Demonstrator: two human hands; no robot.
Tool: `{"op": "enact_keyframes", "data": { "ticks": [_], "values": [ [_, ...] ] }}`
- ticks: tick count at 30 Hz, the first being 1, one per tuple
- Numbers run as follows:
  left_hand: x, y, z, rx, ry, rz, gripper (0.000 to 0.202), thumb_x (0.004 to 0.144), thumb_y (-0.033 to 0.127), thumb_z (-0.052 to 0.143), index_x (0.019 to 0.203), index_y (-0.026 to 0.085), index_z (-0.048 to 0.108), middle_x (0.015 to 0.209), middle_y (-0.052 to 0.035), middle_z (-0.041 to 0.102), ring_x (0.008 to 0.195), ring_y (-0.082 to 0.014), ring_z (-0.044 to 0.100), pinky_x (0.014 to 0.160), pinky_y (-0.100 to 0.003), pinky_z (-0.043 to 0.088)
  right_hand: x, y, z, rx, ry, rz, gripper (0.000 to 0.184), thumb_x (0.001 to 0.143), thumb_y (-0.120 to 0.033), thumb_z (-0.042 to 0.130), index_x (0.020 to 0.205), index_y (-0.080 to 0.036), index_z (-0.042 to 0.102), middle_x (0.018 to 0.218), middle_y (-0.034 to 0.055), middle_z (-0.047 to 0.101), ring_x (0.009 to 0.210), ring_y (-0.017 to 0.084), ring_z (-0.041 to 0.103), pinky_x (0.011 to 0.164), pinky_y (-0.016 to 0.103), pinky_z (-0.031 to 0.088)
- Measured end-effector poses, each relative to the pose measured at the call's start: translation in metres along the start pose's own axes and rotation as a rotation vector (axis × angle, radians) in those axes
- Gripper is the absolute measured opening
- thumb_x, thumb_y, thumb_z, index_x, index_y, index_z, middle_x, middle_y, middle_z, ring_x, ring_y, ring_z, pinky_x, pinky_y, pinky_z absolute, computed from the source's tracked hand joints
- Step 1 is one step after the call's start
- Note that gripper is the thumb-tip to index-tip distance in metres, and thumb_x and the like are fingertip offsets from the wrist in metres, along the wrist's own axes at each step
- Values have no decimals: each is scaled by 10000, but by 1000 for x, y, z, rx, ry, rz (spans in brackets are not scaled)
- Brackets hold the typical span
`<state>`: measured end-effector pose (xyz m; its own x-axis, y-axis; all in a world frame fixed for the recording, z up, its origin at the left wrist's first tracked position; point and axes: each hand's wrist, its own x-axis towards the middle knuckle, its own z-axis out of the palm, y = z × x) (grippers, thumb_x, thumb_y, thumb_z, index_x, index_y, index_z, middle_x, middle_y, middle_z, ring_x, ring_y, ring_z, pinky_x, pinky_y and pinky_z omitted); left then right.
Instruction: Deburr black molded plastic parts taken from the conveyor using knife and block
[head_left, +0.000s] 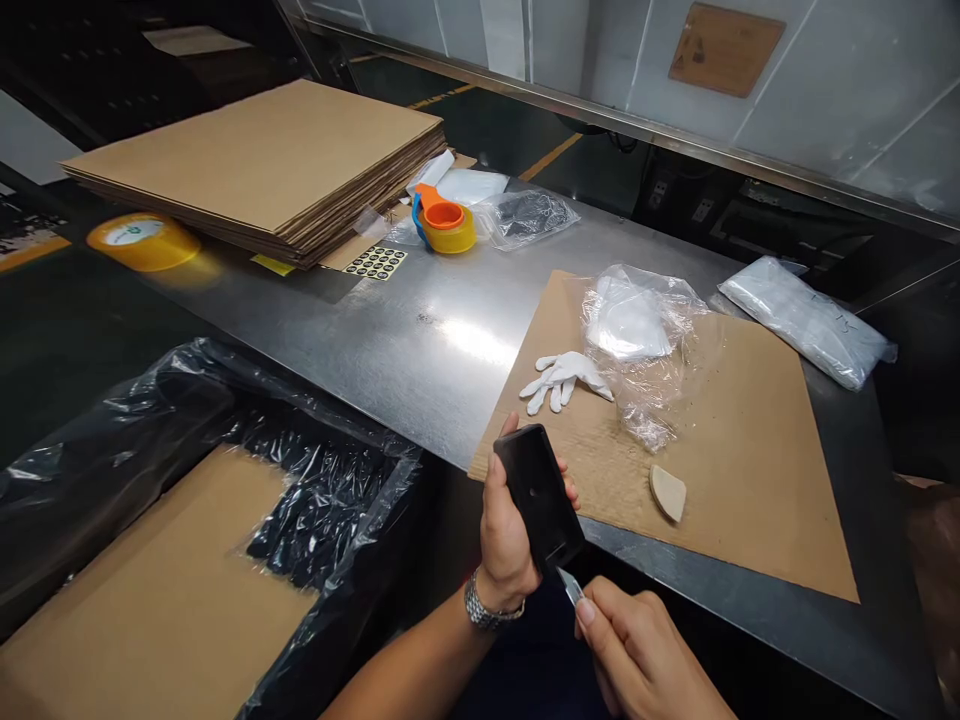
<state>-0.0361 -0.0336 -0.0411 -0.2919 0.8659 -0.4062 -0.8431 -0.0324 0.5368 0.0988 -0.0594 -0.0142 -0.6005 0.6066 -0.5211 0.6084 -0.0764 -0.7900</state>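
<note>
My left hand [504, 530] is wrapped round a black rectangular tray-like part [536, 490], its hollow side turned up toward me. A metal watch sits on the left wrist. In my right hand [637, 640] a knife [570, 586] is pinched, its pointed blade tip at the lower edge of the black part; most of its handle is hidden in the fingers. Just beyond the hands, on a cardboard sheet [750, 480], lie a white glove [566, 380], a clear plastic bag with white contents [630, 320] and a beige wedge-shaped piece [667, 493].
The metal table [360, 345] carries a cardboard stack [262, 160], a yellow tape roll [142, 242], an orange tape dispenser [444, 215], a sticker sheet [376, 262] and a wrapped white pack [806, 318]. At lower left stands a box lined with black plastic [330, 510].
</note>
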Motion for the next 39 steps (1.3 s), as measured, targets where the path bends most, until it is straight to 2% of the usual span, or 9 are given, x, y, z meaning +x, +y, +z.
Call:
{"op": "enact_keyframes", "data": {
  "ticks": [9,22,32,39],
  "values": [
    [-1,-1,1,11,11,34,525,875,504,329,1372,343,273,717,-16,625,548,-140,592,510,-251,486,1,1,1,-49,-3,3,372,936,-412,253,630,-211,315,424,-84,275,391,71,279,432,217,202],
    [-4,-7,-6,81,-24,145,550,863,525,350,1374,337,273,755,-21,631,561,-147,597,505,-266,497,0,7,5,-193,63,-13,379,937,-385,213,641,-210,373,497,-51,354,465,97,361,457,220,223],
    [-4,-8,-7,95,-46,160,553,870,518,327,1385,336,240,755,-26,630,564,-152,592,504,-274,489,1,8,7,-84,37,18,393,940,-408,245,630,-204,373,436,-77,297,403,74,300,432,206,221],
    [-4,-9,-6,78,-34,162,557,854,537,352,1373,358,257,756,-16,631,566,-151,592,513,-273,488,2,8,10,6,31,20,390,938,-412,260,640,-198,393,406,-81,309,377,66,310,409,194,220]
  ]
}}
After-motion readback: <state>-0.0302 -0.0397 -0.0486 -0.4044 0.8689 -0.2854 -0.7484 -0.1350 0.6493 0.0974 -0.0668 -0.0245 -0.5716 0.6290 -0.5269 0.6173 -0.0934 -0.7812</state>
